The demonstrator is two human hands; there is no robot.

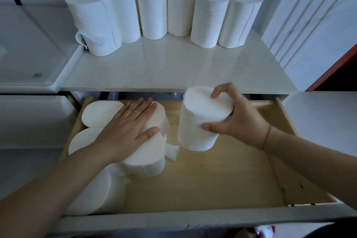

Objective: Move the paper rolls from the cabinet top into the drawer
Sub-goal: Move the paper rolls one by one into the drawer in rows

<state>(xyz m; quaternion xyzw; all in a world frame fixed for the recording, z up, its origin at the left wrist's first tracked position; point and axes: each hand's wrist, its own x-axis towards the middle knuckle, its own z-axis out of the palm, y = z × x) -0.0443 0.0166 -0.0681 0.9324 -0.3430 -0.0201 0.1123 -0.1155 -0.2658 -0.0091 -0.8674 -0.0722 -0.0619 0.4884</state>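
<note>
Several white paper rolls [152, 10] stand upright in rows at the back of the white cabinet top [173, 67]. Below it the wooden drawer [222, 176] is pulled out. Several rolls [143, 158] stand packed in its left part. My left hand [125, 131] lies flat with straight fingers on top of two of those rolls. My right hand [239, 120] grips one upright roll [199, 121] near its top, holding it over the drawer's middle, just right of the packed rolls. Whether its base touches the drawer floor is unclear.
The drawer's right half shows bare wood floor [231, 170]. A white sink basin [29, 54] adjoins the cabinet top on the left. A white panelled wall [309, 25] rises on the right. The drawer's white front edge [193, 220] runs along the bottom.
</note>
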